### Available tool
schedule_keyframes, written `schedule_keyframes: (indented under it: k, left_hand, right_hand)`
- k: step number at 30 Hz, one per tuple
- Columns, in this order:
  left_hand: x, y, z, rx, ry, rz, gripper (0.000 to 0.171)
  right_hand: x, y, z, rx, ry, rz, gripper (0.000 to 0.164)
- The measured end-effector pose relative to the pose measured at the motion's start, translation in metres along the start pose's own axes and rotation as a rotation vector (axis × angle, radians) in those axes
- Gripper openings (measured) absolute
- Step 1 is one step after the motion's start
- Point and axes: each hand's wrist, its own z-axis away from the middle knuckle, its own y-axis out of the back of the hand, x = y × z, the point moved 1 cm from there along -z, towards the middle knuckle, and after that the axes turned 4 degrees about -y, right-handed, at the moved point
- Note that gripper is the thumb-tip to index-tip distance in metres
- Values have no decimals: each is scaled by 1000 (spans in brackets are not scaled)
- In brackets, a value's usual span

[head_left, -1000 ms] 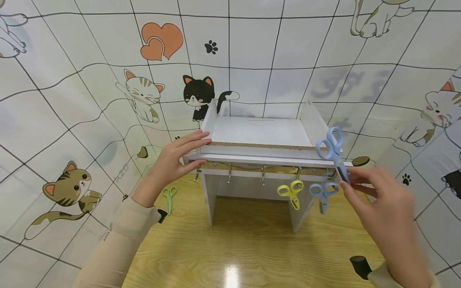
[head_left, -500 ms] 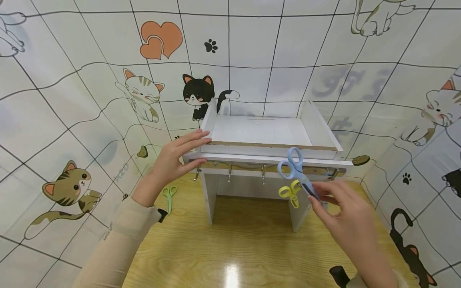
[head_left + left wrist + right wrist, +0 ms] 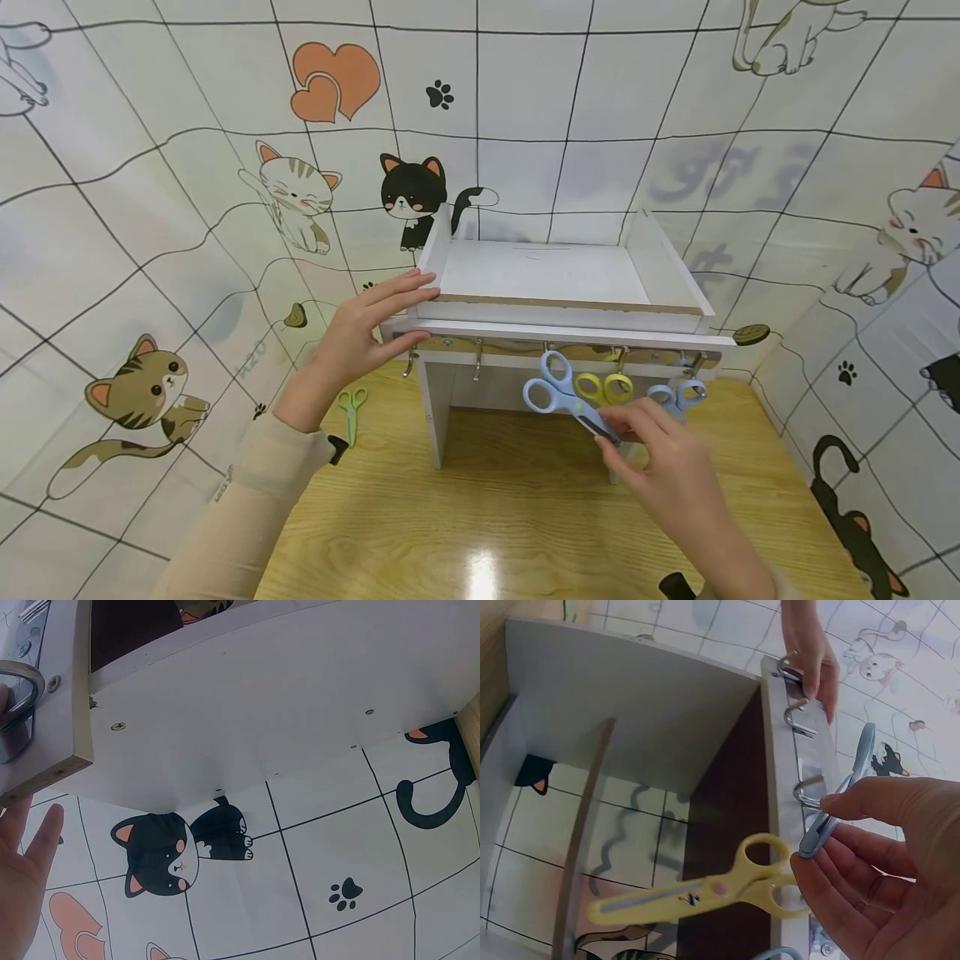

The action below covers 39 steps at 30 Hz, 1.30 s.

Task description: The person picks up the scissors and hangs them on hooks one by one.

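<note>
My right hand (image 3: 667, 467) pinches light-blue scissors (image 3: 564, 396) by the blades, handle rings upward. In the head view these rings overlap a hook in the middle of the rail; whether they touch it cannot be told. My left hand (image 3: 360, 333) rests on the left end of a white shelf unit (image 3: 540, 271), fingers straight on top and thumb at its front edge. Yellow scissors (image 3: 697, 894) hang from a hook right of the held pair. Beyond them hang other blue scissors (image 3: 675, 398), partly behind my right hand.
Another bare hook (image 3: 478, 362) is left of the held scissors. Green scissors (image 3: 352, 414) are at the unit's left, near the wall. The unit stands on a wood-grain table (image 3: 450, 517), enclosed by cat-patterned walls (image 3: 525, 92).
My right hand has moved left and down along the hook rail with the blue scissors, passing the hanging blue and yellow pairs. My left hand has stayed in place.
</note>
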Motion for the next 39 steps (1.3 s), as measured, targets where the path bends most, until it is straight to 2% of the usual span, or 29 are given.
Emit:
schedule_keyframes:
  k: [3,8,12,22,34,39]
  left_hand:
    - [0,-1,-1,-1,-4,7,55]
    - [0,-1,0,5,2,6,55]
    - [0,-1,0,0,9,8,55]
    - [1,-1,-1,6,11,9,55]
    - [0,-3,1,14,22,18,56]
    - [-1,-3,1,17,18,16,56]
  right_hand:
    - [1,-5,3,-20,-1,21,36]
    - [4,-12,7,-19,25,78,18]
    - [7,-17,10,2,48,144,21]
    - [10,-26,14,-4,32,214,29]
    - [15,-29,15,-5,11,217,34]
    - [17,-23,13,22,20,192,27]
